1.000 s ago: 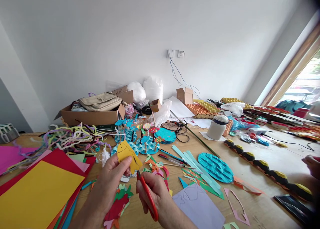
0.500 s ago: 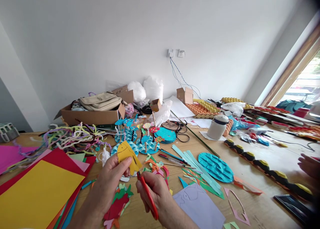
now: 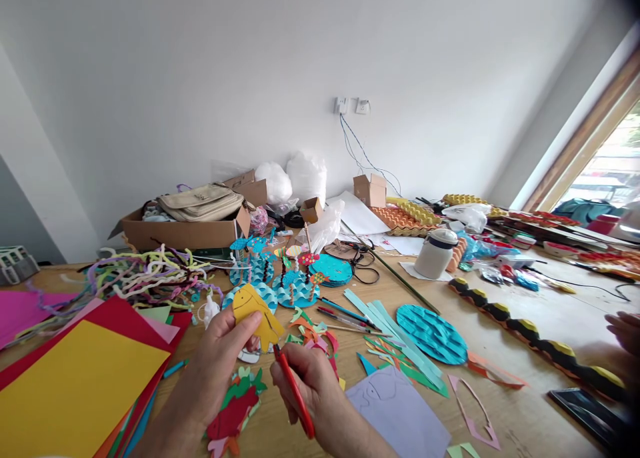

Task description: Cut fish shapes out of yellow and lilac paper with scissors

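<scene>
At lower centre, left hand (image 3: 227,341): closed, pinching a yellow paper fish (image 3: 249,306).
Right hand (image 3: 315,385): curled round red scissors (image 3: 297,390), tips by the fish's tail.
Tabletop (image 3: 273,415), lower left: yellow sheet (image 3: 80,391) over red paper (image 3: 117,317).

Paper fish (image 3: 247,303): was ahead of the scissors (image 3: 299,397), slightly left.
Carton (image 3: 185,235): stood behind the pipe cleaners (image 3: 160,275).

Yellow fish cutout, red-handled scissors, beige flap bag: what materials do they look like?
Yellow fish cutout: probably matte card or stiff paper; thin, flat, with dark drawn lines.
Red-handled scissors: handle likely smooth plastic, evenly red; dark blade presumably metal, too small to confirm.
Beige flap bag: perhaps leather or imitation; soft creases, fairly smooth surface, can't tell which.
</scene>
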The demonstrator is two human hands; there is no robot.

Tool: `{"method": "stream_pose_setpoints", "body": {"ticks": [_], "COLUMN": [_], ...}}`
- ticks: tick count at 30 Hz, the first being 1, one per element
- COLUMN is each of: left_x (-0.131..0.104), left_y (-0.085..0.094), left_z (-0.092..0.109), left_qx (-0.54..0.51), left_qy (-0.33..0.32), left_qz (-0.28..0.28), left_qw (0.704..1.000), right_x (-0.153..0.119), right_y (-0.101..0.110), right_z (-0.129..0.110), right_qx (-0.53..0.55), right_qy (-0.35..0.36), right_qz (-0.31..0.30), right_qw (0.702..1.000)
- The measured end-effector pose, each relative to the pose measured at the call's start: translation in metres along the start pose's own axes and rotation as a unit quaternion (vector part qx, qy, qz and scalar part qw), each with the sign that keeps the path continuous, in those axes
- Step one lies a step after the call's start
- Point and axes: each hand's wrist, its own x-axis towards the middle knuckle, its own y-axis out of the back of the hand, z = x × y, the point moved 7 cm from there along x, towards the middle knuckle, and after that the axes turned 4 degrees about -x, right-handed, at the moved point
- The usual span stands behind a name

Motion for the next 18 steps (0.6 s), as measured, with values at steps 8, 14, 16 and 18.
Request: {"method": "stream_pose_setpoints", "body": {"ticks": [8,14,16,18], "left_x": [-0.002,-0.005,-0.005,-0.005], "left_y": [0.002,0.0,-0.005,-0.007], "left_z": [0.001,0.008,0.017,0.025], "left_qx": [0.001,0.004,-0.022,-0.045], "left_qy": [0.003,-0.001,-0.007,-0.007], "left_qz": [0.007,0.003,-0.031,-0.055], "left_qw": [1.0,1.0,0.999,0.997], "right_x": [-0.001,0.0,0.001,0.0], "right_y": [0.001,0.004,0.004,0.003], "right_z": [-0.004,-0.006,-0.007,-0.008], "right_qx": [-0.012,-0.046,-0.064,-0.087], "right_qy": [0.005,0.007,0.008,0.015], "right_qz": [-0.009,-0.014,-0.023,-0.028], "right_qw": [1.0,0.999,0.998,0.996]}}
